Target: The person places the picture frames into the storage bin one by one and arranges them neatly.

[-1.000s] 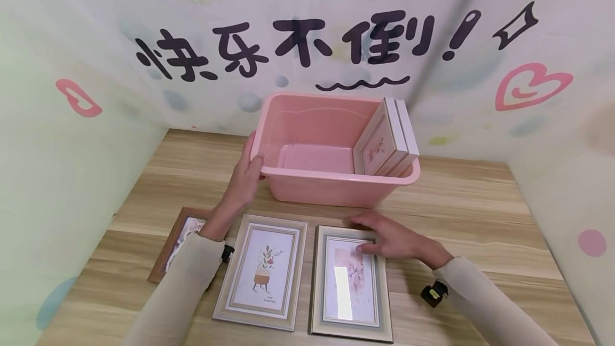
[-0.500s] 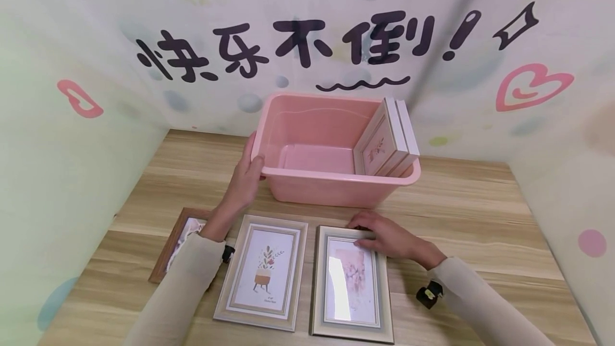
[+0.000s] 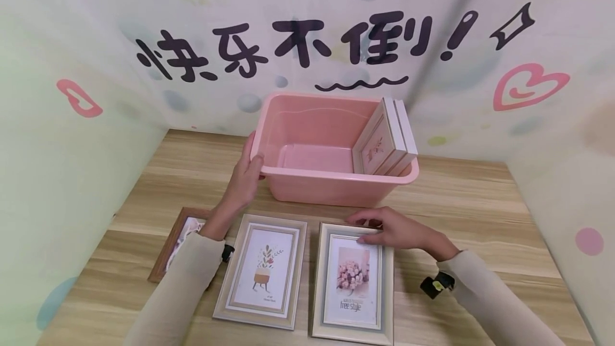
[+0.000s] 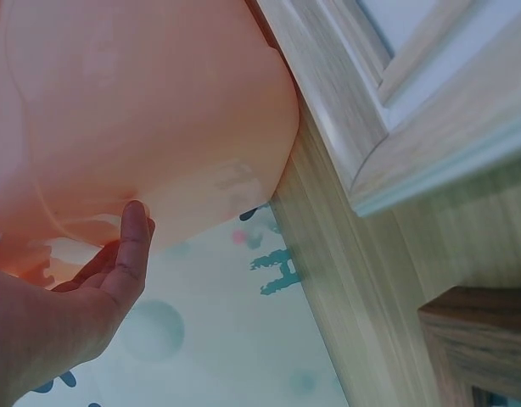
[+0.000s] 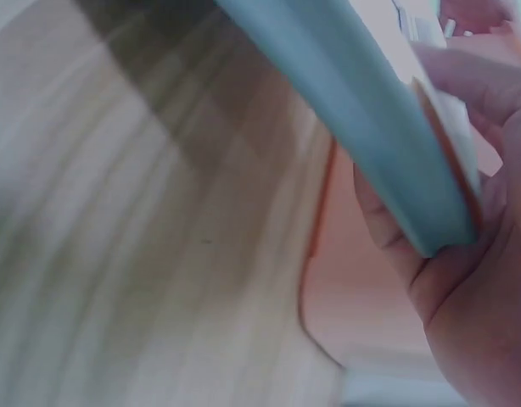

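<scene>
My right hand (image 3: 396, 233) pinches the far edge of a cream and blue-grey picture frame (image 3: 353, 282) with a pink flower print. The thumb lies on its front and the fingers go behind the edge. In the right wrist view, this picture frame (image 5: 354, 119) stands tilted up over the wood, with a shadow below it. My left hand (image 3: 244, 180) grips the left rim of a pink plastic tub (image 3: 326, 191); the left wrist view has the thumb (image 4: 135, 233) against the tub's outer wall. Two white picture frames (image 3: 384, 143) stand on edge at the tub's right end.
A beige picture frame (image 3: 264, 271) with a plant print lies flat beside the held one. Farther left, a brown wooden picture frame (image 3: 175, 244) is partly hidden by the left forearm. A printed cloth wall (image 3: 230, 105) rises behind the wooden table (image 3: 471, 212).
My right hand takes hold of the picture frame's far edge and tips it up; the glare on its glass vanishes and the flower print shows. The left hand stays on the tub.
</scene>
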`<action>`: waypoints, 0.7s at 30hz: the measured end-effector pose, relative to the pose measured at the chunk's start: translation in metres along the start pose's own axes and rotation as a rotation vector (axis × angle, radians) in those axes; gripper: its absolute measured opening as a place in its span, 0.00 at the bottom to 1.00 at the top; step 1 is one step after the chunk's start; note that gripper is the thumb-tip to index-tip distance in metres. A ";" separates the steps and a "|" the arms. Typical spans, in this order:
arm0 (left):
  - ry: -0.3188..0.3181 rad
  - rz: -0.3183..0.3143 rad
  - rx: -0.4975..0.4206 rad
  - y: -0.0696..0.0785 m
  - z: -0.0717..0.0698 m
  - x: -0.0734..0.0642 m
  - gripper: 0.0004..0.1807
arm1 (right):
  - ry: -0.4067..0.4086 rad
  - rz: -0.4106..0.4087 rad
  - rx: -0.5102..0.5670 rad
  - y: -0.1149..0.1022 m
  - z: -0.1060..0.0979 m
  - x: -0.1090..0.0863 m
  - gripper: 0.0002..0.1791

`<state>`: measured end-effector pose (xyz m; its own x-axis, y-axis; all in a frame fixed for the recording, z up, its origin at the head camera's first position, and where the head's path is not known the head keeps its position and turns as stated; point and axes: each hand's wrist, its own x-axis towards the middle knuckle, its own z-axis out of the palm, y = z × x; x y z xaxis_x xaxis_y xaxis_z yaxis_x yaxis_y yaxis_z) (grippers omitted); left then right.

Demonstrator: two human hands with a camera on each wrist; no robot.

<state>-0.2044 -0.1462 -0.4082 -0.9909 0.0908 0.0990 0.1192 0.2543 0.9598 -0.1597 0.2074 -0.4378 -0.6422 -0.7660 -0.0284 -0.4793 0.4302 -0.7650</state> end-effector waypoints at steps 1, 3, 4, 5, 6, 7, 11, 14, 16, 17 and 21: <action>0.001 0.005 0.000 0.000 0.000 0.000 0.32 | 0.004 0.001 0.009 -0.002 -0.002 0.000 0.21; 0.004 0.011 0.000 0.001 0.000 -0.001 0.32 | 0.011 0.005 0.015 -0.005 -0.005 -0.001 0.22; 0.005 0.014 -0.002 0.001 0.000 -0.001 0.33 | 0.016 0.006 0.018 -0.007 -0.007 -0.002 0.22; 0.004 0.015 -0.004 0.001 0.000 -0.001 0.33 | 0.022 0.013 0.024 -0.009 -0.009 -0.002 0.22; 0.004 0.015 -0.007 0.002 0.000 -0.001 0.33 | 0.027 0.014 0.025 -0.010 -0.010 -0.003 0.21; 0.003 0.015 -0.008 0.002 0.000 -0.001 0.33 | 0.029 0.015 0.030 -0.012 -0.011 -0.004 0.21; 0.002 0.020 -0.018 0.002 0.001 -0.001 0.33 | 0.040 -0.003 0.018 -0.018 -0.018 -0.006 0.20; 0.006 0.028 -0.020 0.000 0.001 0.000 0.33 | 0.038 -0.013 -0.005 -0.022 -0.022 -0.008 0.18; 0.009 0.030 -0.021 0.001 0.001 -0.001 0.33 | 0.026 -0.002 0.010 -0.026 -0.025 -0.009 0.18; 0.011 0.031 -0.021 0.001 0.001 -0.001 0.33 | 0.013 0.011 0.029 -0.027 -0.026 -0.009 0.18; 0.010 0.030 -0.018 0.001 0.001 -0.001 0.33 | -0.025 0.044 0.101 -0.034 -0.030 -0.012 0.19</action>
<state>-0.2030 -0.1453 -0.4079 -0.9875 0.0887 0.1302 0.1477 0.2342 0.9609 -0.1535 0.2156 -0.3923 -0.6455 -0.7596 -0.0789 -0.3873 0.4147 -0.8234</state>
